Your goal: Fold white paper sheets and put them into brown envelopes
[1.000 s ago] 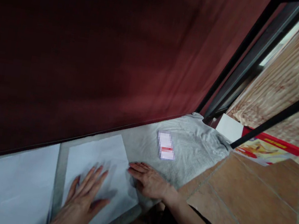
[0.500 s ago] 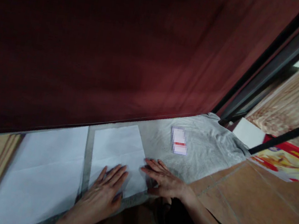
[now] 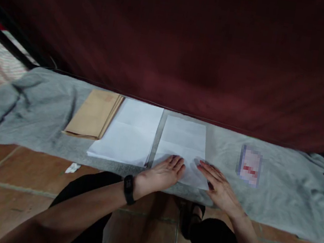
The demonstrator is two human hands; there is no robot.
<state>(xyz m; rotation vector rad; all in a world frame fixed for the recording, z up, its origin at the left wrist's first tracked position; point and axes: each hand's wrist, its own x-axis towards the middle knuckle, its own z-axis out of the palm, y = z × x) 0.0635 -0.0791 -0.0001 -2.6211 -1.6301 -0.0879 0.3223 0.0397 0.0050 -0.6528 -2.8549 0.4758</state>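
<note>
A white sheet of paper [image 3: 183, 135] with a faint crosswise crease lies on a grey cloth in front of me. My left hand [image 3: 164, 173] rests palm down on its near part, fingers extended and slightly bent, grasping nothing. At the sheet's right edge is my right hand [image 3: 218, 185], its fingers stretched out and touching the paper near the corner. Left of this sheet lies a stack of larger white paper [image 3: 134, 133]. Folded brown paper [image 3: 93, 113], several layers thick, sits beside the stack and overlaps its left edge.
The grey cloth [image 3: 49, 121] covers a long low surface. A blurred-out white item with a red mark [image 3: 249, 166] lies on it at right. A dark red panel [image 3: 171, 58] rises behind. Crumpled white paper [image 3: 72, 168] lies on the tiled floor [image 3: 15, 205].
My view has swung left, bringing the whole brown paper and the cloth's left end into sight. My left hand has turned, its fingers now pointing more to the right across the sheet.
</note>
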